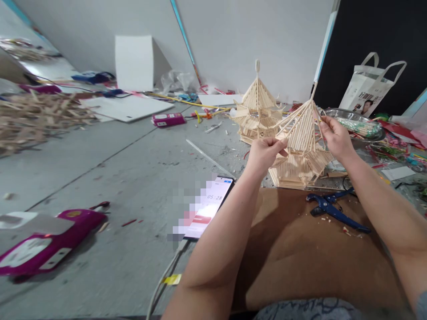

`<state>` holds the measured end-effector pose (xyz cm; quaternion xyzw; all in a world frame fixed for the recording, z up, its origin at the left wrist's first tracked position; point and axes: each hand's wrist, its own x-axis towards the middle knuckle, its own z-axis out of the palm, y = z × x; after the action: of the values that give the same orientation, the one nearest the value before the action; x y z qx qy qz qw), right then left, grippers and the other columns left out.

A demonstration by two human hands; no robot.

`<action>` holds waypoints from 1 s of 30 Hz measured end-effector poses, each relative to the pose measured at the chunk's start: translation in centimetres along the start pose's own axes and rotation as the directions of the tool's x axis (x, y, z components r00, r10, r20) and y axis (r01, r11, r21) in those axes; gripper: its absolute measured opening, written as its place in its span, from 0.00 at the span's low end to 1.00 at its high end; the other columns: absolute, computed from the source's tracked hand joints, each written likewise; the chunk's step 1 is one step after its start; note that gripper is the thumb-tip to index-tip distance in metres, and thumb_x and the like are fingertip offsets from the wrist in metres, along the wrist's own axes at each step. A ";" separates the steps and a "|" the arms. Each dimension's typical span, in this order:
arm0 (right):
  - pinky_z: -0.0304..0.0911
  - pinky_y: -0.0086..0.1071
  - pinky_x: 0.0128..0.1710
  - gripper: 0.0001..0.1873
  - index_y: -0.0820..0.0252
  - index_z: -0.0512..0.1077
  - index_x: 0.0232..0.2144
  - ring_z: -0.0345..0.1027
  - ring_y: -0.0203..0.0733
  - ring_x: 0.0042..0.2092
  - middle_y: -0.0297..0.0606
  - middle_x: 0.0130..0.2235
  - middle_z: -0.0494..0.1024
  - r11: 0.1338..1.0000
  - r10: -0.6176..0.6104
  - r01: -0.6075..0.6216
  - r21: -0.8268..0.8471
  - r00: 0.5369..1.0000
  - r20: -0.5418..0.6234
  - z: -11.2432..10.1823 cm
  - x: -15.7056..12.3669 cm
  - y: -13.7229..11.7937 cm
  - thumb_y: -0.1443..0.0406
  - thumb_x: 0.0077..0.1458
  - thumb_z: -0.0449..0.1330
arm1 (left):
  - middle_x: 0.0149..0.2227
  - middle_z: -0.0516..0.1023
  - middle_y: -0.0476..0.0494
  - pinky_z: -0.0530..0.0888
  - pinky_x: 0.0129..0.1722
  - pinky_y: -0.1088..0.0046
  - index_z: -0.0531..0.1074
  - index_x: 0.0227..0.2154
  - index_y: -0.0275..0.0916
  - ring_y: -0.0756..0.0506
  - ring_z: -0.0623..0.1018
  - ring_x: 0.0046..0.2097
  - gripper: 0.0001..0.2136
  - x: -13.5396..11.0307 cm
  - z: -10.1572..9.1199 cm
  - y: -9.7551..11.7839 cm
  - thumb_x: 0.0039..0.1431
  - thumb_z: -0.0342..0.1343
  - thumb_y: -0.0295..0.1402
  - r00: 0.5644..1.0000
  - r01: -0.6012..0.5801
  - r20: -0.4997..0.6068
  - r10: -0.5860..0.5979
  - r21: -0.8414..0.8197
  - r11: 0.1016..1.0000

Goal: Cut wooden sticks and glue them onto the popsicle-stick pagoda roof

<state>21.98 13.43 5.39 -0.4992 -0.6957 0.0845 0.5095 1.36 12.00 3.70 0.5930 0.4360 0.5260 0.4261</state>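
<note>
A pagoda model of thin wooden sticks (302,133) stands in front of me, with a pointed roof over a lower tier. My left hand (268,151) is closed in a pinch at the lower left edge of the roof; what its fingertips hold is hidden. On the other side, my right hand (335,135) pinches a thin stick against the right slope of the roof. Behind to the left stands a second stick pagoda (257,109) with a tall finial. Blue cutting pliers (328,209) lie on a brown board (310,253) below my hands.
A lit phone (210,209) with a cable lies left of my left forearm. Magenta devices (63,240) rest on the grey floor, one near, one farther back. Loose sticks (43,115) pile up far left. A metal bowl (358,124) and white bag (367,89) stand right.
</note>
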 end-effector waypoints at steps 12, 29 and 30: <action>0.62 0.41 0.44 0.24 0.56 0.68 0.42 0.68 0.43 0.41 0.38 0.40 0.75 1.000 -0.005 0.005 -0.024 1.000 0.014 0.0 0.0 0.2 0.47 0.53 0.47 | 0.13 0.66 0.51 0.52 0.20 0.75 0.71 0.13 0.36 0.56 0.54 0.17 0.15 0.0 0.1 0.0 0.45 0.57 0.41 1.000 0.010 -0.012 -0.010 0.008 1.000; 0.61 0.43 0.46 0.22 0.55 0.68 0.41 0.68 0.43 0.41 0.37 0.39 0.75 1.000 0.005 -0.005 -0.016 1.000 -0.002 -0.1 0.0 0.4 0.48 0.53 0.49 | 0.16 0.73 0.47 0.60 0.23 0.75 0.71 0.15 0.36 0.53 0.66 0.22 0.13 -0.1 0.3 0.2 0.42 0.58 0.41 0.993 0.117 0.003 -0.117 -0.104 0.988; 0.62 0.43 0.46 0.22 0.55 0.68 0.40 0.68 0.43 0.41 0.37 0.39 0.75 1.000 0.005 -0.006 -0.012 1.000 -0.002 -0.1 0.0 0.4 0.48 0.53 0.49 | 0.17 0.73 0.47 0.60 0.23 0.75 0.71 0.15 0.36 0.53 0.65 0.21 0.12 -0.1 0.3 0.2 0.43 0.58 0.41 0.993 0.120 0.006 -0.120 -0.107 0.987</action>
<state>22.28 13.62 5.21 -0.5042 -0.6943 0.0813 0.5071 1.66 11.83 3.85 0.5419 0.4421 0.5222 0.4881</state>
